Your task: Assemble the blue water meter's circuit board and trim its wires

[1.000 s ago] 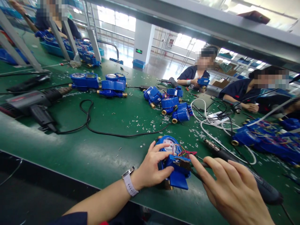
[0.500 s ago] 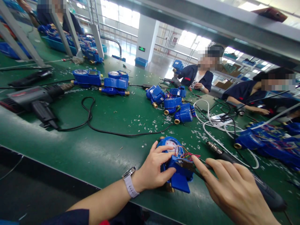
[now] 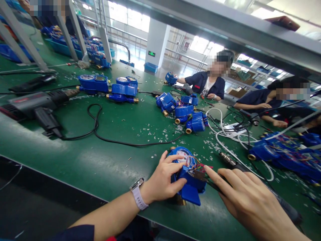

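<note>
A blue water meter (image 3: 187, 182) with a round dial, brass fittings and loose coloured wires lies near the front edge of the green table (image 3: 105, 160). My left hand (image 3: 163, 179), with a white watch on its wrist, is wrapped round the meter's left side. My right hand (image 3: 248, 204) holds a thin dark tool (image 3: 200, 176) whose tip rests on the small board on top of the meter. A black soldering iron (image 3: 260, 185) lies under that hand, pointing back left.
Several more blue meters (image 3: 185, 112) lie mid-table, two others (image 3: 107, 86) at the back left, a heap (image 3: 283, 152) at the right. A heat gun (image 3: 37, 105) with a black cable (image 3: 117, 142) lies left. White cables (image 3: 225, 134) loop right. Other people sit across the table.
My hands and the meter have barely shifted. The person across the table has stretched an arm out to the left, holding a blue meter over the table.
</note>
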The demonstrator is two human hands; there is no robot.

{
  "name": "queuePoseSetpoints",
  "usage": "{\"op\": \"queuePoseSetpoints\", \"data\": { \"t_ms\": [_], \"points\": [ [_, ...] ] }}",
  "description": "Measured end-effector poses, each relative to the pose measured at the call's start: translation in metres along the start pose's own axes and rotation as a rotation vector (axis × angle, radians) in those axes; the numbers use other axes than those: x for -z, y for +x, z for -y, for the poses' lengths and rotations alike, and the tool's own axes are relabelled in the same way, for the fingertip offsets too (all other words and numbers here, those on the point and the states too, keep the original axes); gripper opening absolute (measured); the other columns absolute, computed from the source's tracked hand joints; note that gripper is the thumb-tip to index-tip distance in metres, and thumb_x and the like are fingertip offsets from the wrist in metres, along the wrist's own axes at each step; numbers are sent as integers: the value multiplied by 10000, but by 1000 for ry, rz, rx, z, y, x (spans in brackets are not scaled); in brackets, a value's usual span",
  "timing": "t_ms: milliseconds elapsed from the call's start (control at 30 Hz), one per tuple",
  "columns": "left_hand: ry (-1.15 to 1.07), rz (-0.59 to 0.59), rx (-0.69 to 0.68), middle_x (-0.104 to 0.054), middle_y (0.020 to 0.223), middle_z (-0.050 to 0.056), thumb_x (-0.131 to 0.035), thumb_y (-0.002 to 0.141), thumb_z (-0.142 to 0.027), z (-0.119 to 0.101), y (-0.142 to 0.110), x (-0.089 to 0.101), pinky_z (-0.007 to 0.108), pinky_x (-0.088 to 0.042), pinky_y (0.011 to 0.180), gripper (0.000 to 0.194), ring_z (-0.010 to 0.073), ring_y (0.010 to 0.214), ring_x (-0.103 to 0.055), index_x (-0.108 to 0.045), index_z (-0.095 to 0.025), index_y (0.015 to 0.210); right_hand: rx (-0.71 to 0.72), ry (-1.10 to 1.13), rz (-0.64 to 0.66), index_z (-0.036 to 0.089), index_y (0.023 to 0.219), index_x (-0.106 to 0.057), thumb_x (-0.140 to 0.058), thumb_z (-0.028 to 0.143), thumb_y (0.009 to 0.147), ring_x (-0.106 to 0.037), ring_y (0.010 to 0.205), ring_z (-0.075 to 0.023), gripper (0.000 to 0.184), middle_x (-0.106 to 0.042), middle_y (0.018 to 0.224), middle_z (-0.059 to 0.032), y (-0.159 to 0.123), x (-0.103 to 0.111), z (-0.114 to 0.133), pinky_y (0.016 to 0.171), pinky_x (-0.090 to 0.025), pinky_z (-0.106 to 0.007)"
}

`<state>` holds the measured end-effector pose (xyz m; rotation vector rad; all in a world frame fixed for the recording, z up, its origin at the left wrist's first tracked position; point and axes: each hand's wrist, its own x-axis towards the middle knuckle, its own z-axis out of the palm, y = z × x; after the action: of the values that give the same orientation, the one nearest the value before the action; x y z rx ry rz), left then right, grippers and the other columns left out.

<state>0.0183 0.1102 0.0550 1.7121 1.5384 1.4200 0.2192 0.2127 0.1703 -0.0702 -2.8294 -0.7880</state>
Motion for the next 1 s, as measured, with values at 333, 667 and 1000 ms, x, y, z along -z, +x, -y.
{"op": "queuePoseSetpoints", "data": {
  "t_ms": [333,667,1000],
  "points": [
    [-5,15,29,-633,1336,147,-626,811,-241,0,0,1,649,-123,1194,434,309,1378,-464,-620,-176,1240,-124,297,88,217,1332,-525,-345,218,1015,-651,759,-146,365,-652,966,-22,-4,-9,-9,625,-549,-264],
    [-11,2,19,-614,1356,152,-625,817,-242,-2,1,2,638,-112,1198,408,306,1382,-460,-632,-188,1221,-254,577,203,256,1303,-574,-447,259,996,-686,837,-95,333,-707,987,32,-2,-5,-7,713,-565,-165],
    [-17,-5,23,-652,1303,143,-629,809,-241,-3,-1,0,655,-117,1194,365,313,1363,-482,-647,-186,1170,-276,451,112,226,1301,-600,-461,262,988,-689,817,-170,345,-700,1009,-15,-8,-9,-4,665,-577,-261]
  ]
}}
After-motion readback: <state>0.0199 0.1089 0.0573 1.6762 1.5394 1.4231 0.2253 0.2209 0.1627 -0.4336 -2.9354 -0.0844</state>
